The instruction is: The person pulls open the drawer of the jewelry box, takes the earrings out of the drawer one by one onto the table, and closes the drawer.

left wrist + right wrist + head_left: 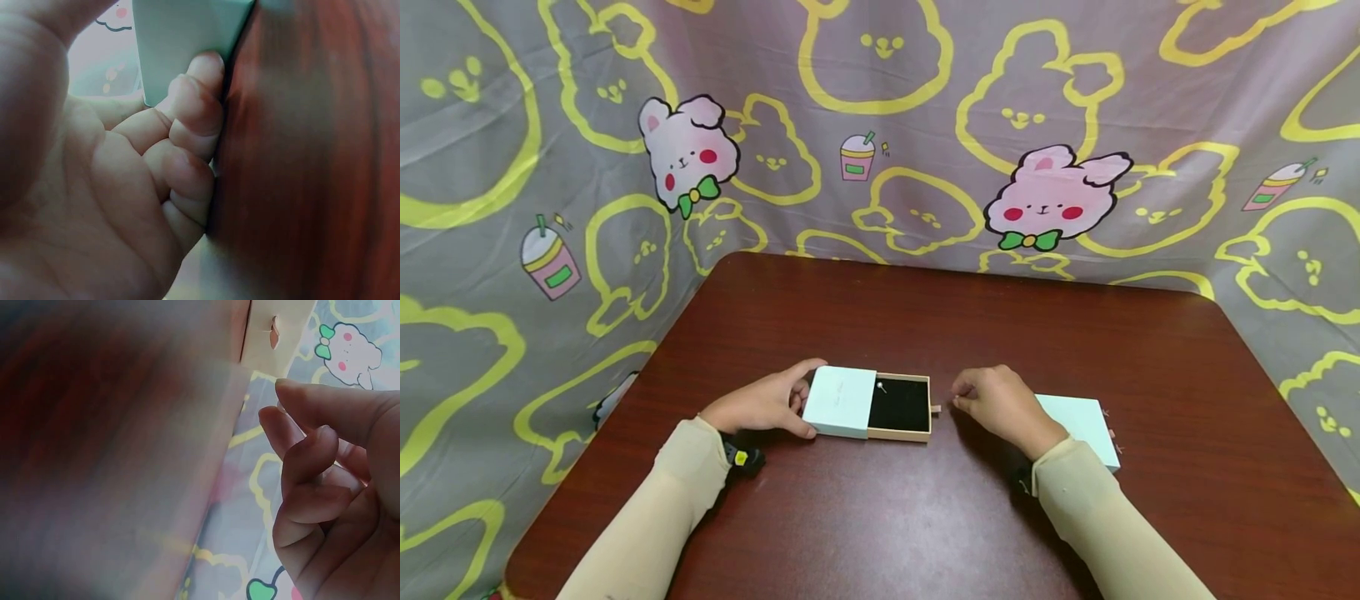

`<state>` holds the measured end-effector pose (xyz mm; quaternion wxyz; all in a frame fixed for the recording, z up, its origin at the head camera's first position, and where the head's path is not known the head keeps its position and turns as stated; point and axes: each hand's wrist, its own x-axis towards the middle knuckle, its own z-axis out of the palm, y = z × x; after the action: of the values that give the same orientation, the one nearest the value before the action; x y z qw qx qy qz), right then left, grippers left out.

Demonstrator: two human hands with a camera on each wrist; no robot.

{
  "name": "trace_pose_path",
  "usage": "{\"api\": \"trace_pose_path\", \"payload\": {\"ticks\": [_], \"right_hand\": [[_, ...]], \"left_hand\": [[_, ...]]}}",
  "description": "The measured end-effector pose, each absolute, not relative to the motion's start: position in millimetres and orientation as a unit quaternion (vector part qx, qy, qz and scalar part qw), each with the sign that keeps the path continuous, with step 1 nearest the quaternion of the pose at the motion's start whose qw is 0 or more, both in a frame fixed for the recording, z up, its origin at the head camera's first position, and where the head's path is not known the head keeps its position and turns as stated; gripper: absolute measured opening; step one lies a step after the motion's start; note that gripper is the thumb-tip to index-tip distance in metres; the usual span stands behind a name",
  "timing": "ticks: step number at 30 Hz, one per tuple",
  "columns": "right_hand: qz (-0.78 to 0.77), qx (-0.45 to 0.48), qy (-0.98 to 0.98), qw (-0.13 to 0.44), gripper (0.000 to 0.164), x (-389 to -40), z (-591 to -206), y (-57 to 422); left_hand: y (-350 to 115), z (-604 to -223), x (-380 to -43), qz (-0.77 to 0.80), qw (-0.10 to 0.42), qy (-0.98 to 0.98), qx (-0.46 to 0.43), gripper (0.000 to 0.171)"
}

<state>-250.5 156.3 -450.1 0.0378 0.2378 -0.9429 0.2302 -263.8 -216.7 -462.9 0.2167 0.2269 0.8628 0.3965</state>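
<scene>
On the table lies a pale mint slide-out jewelry box (841, 400), its tan drawer (898, 435) pulled partly out to the right. The black padded insert (904, 407) carries a small shiny piece (881, 386), perhaps an earring, by the sleeve's edge. My left hand (767, 404) grips the sleeve's left end between thumb and fingers; in the left wrist view the other fingers (190, 103) curl beside it. Just right of the drawer's ribbon tab (936, 409), apart from it, my right hand (1003, 404) has curled fingers, thumb tip close to the index tip. Whether they pinch something tiny is unclear.
A second mint box (1082, 429) lies under and beyond my right wrist, partly hidden, with small pieces (1112, 433) at its right edge. The reddish-brown table (880, 517) borders a patterned cloth (925, 100) at the back and sides.
</scene>
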Motion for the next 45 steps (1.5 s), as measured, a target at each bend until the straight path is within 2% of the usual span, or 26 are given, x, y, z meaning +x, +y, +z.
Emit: {"api": "trace_pose_path", "payload": {"ticks": [17,45], "right_hand": [[0.207,0.207,-0.954,0.06,0.006,-252.3,-451.1,161.1],[0.19,0.185,-0.964,0.018,0.009,-253.9,-450.6,163.6]], "left_hand": [[-217.2,-465.1,-264.1,0.398,0.217,0.862,0.227,0.1],[-217.2,-465.5,-265.0,0.398,0.218,0.862,0.226,0.098]]}}
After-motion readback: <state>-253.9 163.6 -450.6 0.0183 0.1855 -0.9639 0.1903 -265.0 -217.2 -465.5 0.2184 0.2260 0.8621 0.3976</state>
